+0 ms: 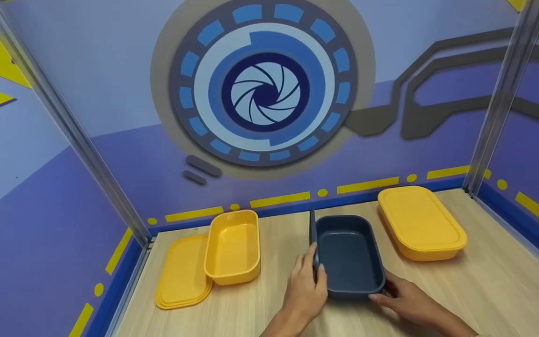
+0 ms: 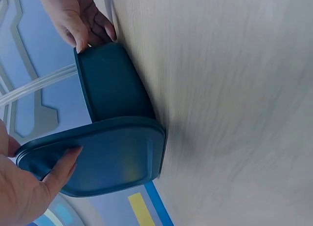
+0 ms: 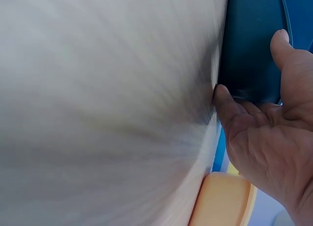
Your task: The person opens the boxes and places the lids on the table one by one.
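Note:
In the middle of the table stands an open dark blue food container (image 1: 351, 260) with nothing inside. My left hand (image 1: 303, 291) holds its matching dark lid (image 2: 115, 160) on edge along the container's left side, fingers on the outer face in the left wrist view. In the head view that lid shows only as a thin upright strip. At the near right corner, my right hand (image 1: 412, 299) grips the container, thumb on the near wall. Its fingers (image 3: 227, 106) curl round the corner low down by the tabletop in the right wrist view.
On the left an open yellow container (image 1: 234, 250) stands beside a yellow lid (image 1: 185, 271), slightly overlapping its edge. A yellow container (image 1: 421, 224) with its lid on sits at the back right. Printed panels (image 1: 124, 154) with metal posts enclose the wooden table (image 1: 279, 243).

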### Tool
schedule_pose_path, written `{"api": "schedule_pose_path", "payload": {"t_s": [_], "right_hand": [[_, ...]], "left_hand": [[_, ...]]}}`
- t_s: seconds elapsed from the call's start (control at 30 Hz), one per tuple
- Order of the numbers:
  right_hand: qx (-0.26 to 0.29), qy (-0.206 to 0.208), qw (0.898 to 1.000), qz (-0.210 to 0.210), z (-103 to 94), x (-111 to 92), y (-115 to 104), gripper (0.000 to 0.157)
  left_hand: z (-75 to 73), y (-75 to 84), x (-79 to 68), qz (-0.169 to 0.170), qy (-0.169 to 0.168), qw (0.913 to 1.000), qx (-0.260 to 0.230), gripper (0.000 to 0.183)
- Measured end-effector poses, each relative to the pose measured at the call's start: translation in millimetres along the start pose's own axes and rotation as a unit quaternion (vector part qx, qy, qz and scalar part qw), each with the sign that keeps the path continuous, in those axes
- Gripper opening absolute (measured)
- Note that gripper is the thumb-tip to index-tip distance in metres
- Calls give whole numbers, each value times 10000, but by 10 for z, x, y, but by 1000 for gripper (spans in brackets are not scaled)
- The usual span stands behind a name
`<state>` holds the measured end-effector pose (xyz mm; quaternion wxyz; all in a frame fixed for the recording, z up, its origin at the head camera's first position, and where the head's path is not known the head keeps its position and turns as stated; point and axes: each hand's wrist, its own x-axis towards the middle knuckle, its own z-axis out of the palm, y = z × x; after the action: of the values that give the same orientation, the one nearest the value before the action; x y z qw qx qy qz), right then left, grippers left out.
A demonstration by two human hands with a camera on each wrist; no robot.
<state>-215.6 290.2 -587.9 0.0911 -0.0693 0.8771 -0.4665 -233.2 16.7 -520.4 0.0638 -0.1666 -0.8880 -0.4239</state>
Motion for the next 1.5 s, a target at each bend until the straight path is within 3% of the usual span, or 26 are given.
{"api": "schedule_pose_path", "payload": {"t_s": [0.27,0.5,0.7,1.07,1.3,1.5], "right_hand": [[48,-115,9993,361,-6,34,-29,96],[-154,190,9994,238,-24,27,-55,80],[227,311,9991,194,-16,16,-76,79],[302,469,9984,115,-7,15,-84,77],[289,447,9985,132,-18,6,-81,77],[226,426,9985,251,-22,8,-67,79]], "left_hand": [[-40,-15,2,-110,129,9998,-121,50],[-64,-36,-6,-40,348,9991,-246,49],[-111,-46,-9,-100,474,9985,-261,49],[-226,-138,13,-424,659,9962,-370,51],[-244,-210,15,-375,979,9944,-148,52],[-248,-280,3,-537,1078,9924,244,51]]}}
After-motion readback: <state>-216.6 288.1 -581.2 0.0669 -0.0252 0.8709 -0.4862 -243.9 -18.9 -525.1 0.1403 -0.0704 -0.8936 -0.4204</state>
